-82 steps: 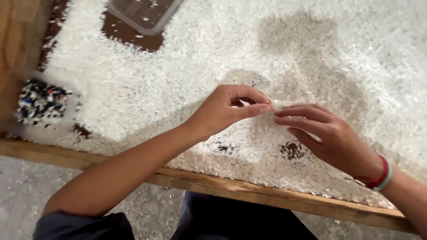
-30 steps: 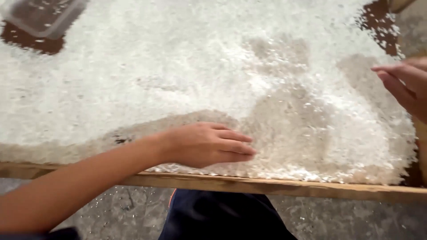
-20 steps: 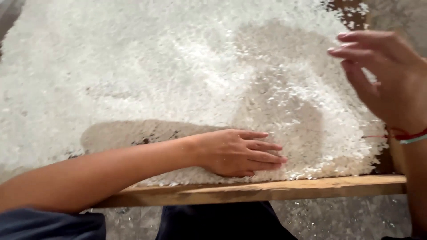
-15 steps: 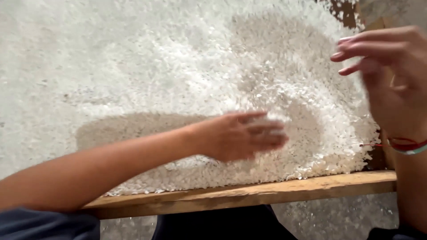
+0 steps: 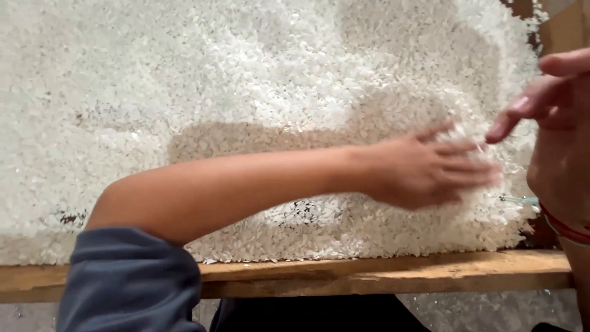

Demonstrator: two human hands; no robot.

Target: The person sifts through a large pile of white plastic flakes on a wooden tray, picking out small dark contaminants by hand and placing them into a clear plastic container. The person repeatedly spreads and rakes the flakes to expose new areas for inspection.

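Note:
A thick layer of small white flakes [image 5: 258, 92] covers a wooden table. My left hand [image 5: 430, 169] reaches across to the right and lies palm down on the flakes, fingers together and slightly blurred. My right hand [image 5: 553, 117] hovers at the right edge of view, fingers loosely curled and pointing left, just above and beside the left fingertips. A red band [image 5: 562, 224] circles my right wrist. Neither hand holds anything that I can see.
The table's wooden front rim [image 5: 369, 273] runs along the bottom of the pile. A few dark specks show in thin patches of the flakes [image 5: 301, 212]. Bare wood shows at the far right corner [image 5: 553, 31]. My blue sleeve [image 5: 129, 283] fills the lower left.
The view has shifted right, so the clear tub and dark-speck pile are out of sight. My left hand has swept right across the flakes toward my right hand.

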